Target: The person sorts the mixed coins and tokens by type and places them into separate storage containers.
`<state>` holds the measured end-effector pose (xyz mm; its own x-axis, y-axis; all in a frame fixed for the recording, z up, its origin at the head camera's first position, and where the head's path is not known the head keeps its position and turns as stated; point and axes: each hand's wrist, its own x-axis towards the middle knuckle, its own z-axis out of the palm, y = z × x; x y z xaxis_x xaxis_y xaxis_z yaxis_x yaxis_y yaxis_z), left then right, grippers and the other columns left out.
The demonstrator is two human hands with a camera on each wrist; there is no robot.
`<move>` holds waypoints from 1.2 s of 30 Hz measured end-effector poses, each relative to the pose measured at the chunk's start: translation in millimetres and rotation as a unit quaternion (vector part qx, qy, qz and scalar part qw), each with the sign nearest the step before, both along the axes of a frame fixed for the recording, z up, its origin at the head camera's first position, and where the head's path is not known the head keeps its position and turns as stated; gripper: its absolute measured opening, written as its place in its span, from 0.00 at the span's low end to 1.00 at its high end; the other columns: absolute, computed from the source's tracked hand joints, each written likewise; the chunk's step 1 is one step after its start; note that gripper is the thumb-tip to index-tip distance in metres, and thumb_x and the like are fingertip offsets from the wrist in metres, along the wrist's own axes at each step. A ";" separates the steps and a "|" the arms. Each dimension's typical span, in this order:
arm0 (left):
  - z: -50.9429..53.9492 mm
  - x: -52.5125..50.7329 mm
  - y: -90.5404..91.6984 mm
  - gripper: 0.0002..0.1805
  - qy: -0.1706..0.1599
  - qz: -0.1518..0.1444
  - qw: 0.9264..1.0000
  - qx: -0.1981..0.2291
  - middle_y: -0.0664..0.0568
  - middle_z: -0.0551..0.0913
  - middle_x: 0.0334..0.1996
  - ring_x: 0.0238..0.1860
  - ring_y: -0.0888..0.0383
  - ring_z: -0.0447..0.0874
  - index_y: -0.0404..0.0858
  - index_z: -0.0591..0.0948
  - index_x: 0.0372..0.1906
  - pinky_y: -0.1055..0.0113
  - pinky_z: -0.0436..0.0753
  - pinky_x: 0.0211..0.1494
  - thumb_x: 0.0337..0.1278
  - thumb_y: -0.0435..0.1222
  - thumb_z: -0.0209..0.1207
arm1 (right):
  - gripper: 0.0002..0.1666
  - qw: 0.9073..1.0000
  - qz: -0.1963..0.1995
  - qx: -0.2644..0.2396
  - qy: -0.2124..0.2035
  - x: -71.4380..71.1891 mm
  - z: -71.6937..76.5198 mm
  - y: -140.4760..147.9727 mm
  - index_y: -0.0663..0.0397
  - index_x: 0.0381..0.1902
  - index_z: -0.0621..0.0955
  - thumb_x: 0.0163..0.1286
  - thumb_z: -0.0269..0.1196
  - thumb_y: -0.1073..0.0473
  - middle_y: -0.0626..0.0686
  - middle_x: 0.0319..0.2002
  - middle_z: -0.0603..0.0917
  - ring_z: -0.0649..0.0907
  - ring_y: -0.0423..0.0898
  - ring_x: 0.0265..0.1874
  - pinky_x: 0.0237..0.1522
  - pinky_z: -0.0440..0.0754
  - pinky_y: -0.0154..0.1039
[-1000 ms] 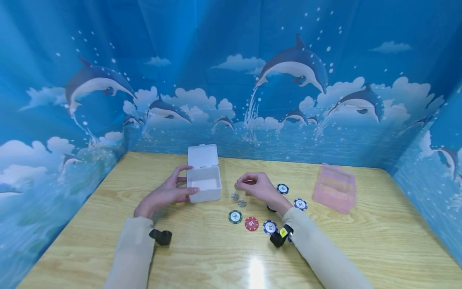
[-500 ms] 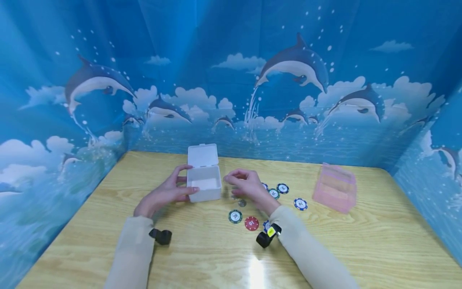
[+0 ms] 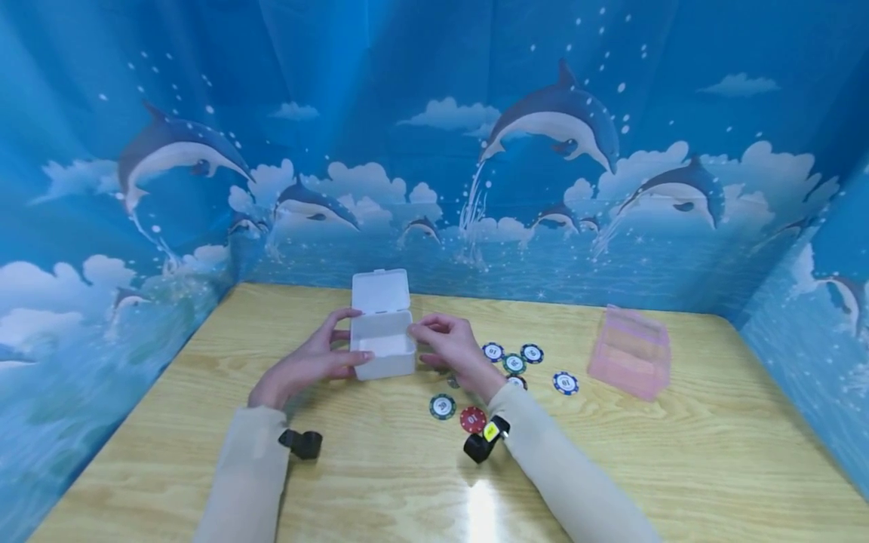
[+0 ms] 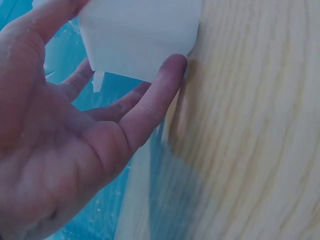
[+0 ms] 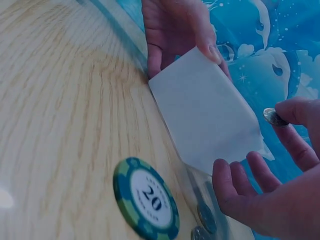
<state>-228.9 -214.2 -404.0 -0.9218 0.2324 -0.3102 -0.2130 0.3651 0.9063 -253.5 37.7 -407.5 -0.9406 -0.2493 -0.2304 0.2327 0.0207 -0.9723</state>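
My left hand point(image 3: 312, 367) grips a white plastic box point(image 3: 384, 366) by its left side, thumb on the front and fingers at the back. The box's lid point(image 3: 381, 292) stands raised behind it, and its inside looks bare. Beside the box's right wall is my right hand point(image 3: 453, 348), which pinches a small metal coin point(image 5: 274, 117) between thumb and forefinger. The coin is up near the rim; in the head view I cannot make it out. Two more coins point(image 5: 206, 217) lie on the table below the right hand, partly hidden by it in the head view.
A green 20 chip point(image 3: 443, 407) and a red 10 chip point(image 3: 473, 419) lie in front of the right hand. Several blue, green and dark chips point(image 3: 514, 363) are to its right. A pink translucent case point(image 3: 630, 354) sits far right on the wooden table point(image 3: 380, 475).
The right hand has moved left from above the coins to the box's right rim, carrying the coin. Chips that its arm covered now show. The left hand and the box have barely moved.
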 end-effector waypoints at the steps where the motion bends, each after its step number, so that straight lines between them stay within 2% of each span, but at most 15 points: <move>1: 0.7 0.1 0.5 0.53 0.001 -0.001 1.000 -0.003 0.38 0.55 0.78 0.68 0.37 0.75 0.57 0.48 0.81 0.52 0.85 0.61 0.60 0.48 0.70 | 0.14 1.000 -0.002 -0.005 -0.002 -0.3 0.1 -1.5 0.55 0.49 0.84 0.69 0.69 0.56 0.53 0.48 0.84 0.86 0.52 0.51 0.51 0.89 0.48; 7: 3.3 0.7 1.1 0.53 0.005 -0.002 1.000 -0.015 0.38 0.58 0.76 0.65 0.39 0.78 0.57 0.49 0.81 0.52 0.86 0.60 0.60 0.49 0.70 | 0.16 1.000 -0.001 -0.003 -0.005 -0.6 0.4 -8.5 0.55 0.52 0.84 0.69 0.69 0.56 0.55 0.52 0.84 0.85 0.54 0.55 0.50 0.89 0.45; 17: 0.8 0.3 -0.7 0.53 0.010 -0.009 1.000 -0.009 0.37 0.57 0.76 0.66 0.38 0.76 0.57 0.48 0.81 0.52 0.86 0.59 0.60 0.50 0.70 | 0.15 1.000 -0.004 0.023 0.006 1.3 0.7 -11.2 0.53 0.50 0.85 0.68 0.69 0.54 0.54 0.53 0.81 0.84 0.53 0.53 0.43 0.89 0.38; 26: 2.9 2.8 -0.9 0.52 0.023 -0.024 0.999 -0.020 0.35 0.56 0.76 0.69 0.35 0.74 0.55 0.45 0.82 0.51 0.86 0.59 0.65 0.49 0.67 | 0.15 1.000 -0.003 0.027 0.011 1.4 -0.1 -11.4 0.53 0.49 0.85 0.68 0.69 0.53 0.55 0.56 0.80 0.84 0.48 0.50 0.45 0.89 0.39; 30: 3.3 3.4 -0.2 0.51 0.032 -0.027 0.999 -0.029 0.34 0.57 0.76 0.71 0.33 0.71 0.54 0.44 0.82 0.52 0.87 0.58 0.67 0.50 0.65 | 0.15 1.000 0.000 0.027 0.004 1.7 1.0 -11.2 0.53 0.50 0.85 0.69 0.68 0.53 0.55 0.57 0.80 0.84 0.50 0.52 0.47 0.89 0.41; 36: 4.4 4.8 2.8 0.50 0.045 -0.020 0.998 -0.043 0.35 0.59 0.75 0.69 0.34 0.74 0.52 0.45 0.82 0.53 0.88 0.55 0.67 0.51 0.64 | 0.17 1.000 0.005 0.026 -0.002 2.4 0.8 -10.9 0.53 0.54 0.83 0.72 0.66 0.53 0.57 0.60 0.78 0.83 0.53 0.56 0.50 0.89 0.43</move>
